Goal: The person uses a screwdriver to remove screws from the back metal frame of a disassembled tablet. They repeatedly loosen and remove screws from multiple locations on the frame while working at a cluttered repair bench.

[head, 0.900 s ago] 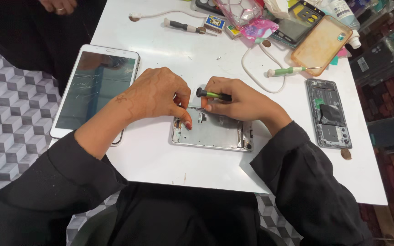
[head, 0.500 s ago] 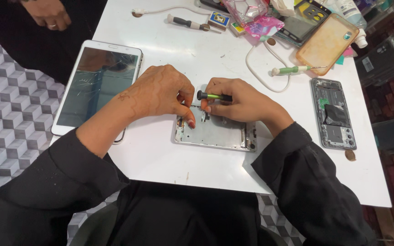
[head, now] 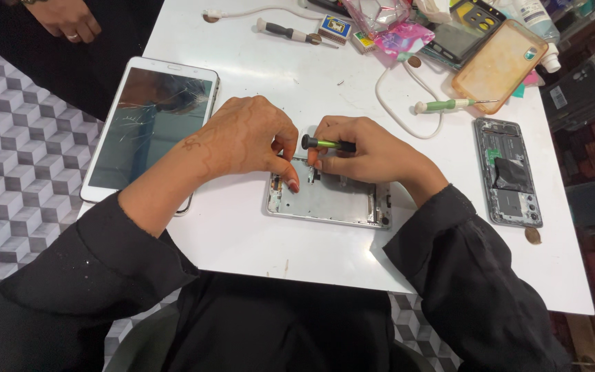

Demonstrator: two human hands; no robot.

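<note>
Right hand is gripping a green screwdriver; left hand is pinching the phone frame at centre frame. Frame is lying stripped and open on the tabletop; a cracked tablet is waiting at left.

Left hand palm down near the table's middle, fingers curled, thumb and forefinger pinched downward, right hand just beside it, fingers closed in a grip, both black-sleeved forearms reaching in from the near edge
</note>
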